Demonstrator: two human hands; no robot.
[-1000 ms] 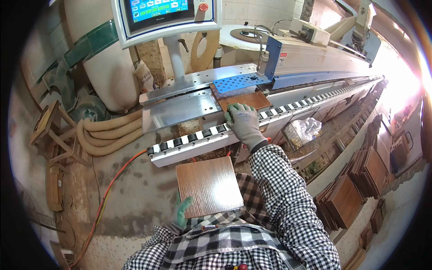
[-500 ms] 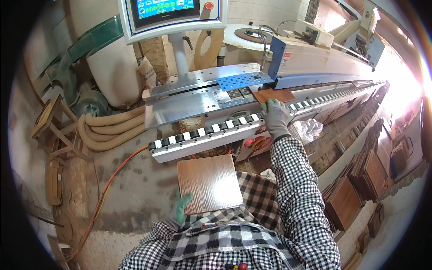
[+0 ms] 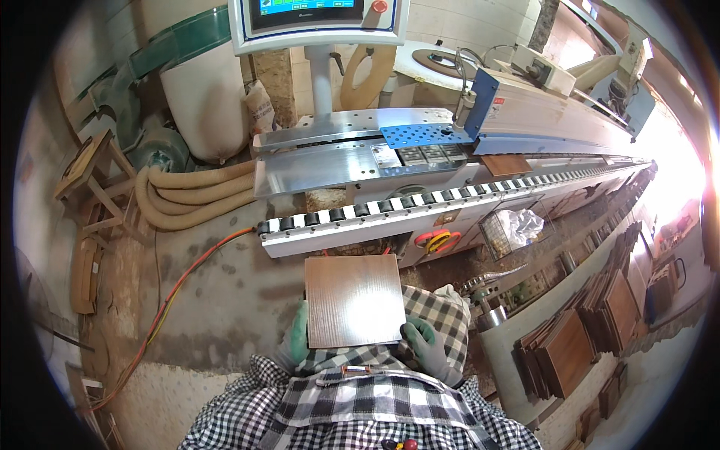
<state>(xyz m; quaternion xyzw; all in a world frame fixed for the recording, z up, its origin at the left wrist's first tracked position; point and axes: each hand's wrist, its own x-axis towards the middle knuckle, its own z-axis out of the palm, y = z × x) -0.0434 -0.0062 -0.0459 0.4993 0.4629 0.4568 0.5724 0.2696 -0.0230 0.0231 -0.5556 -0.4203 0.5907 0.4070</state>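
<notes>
A square wood-grain brown board (image 3: 349,296) is held low in front of my body. My left hand (image 3: 295,336), in a green-and-grey glove, grips its left edge. My right hand (image 3: 424,346), gloved alike, is curled at its lower right edge. Beyond it runs a white rail with black rollers (image 3: 337,215), along a long machine with a steel bed (image 3: 307,174) and a blue perforated plate (image 3: 420,133). Another brown board (image 3: 502,163) lies in the machine, right of that plate, partly hidden under the housing.
A screen panel (image 3: 315,15) stands above the machine. At left are a wooden stool (image 3: 90,169), beige hoses (image 3: 191,217) and an orange hose on the floor. Stacked boards (image 3: 570,349) line the lower right. Scissors (image 3: 439,240) and a wire basket (image 3: 499,229) hang below the rail.
My right hand has left the board in the machine and come back to the board at my body. The machine's board has moved rightward along it. The view has shifted.
</notes>
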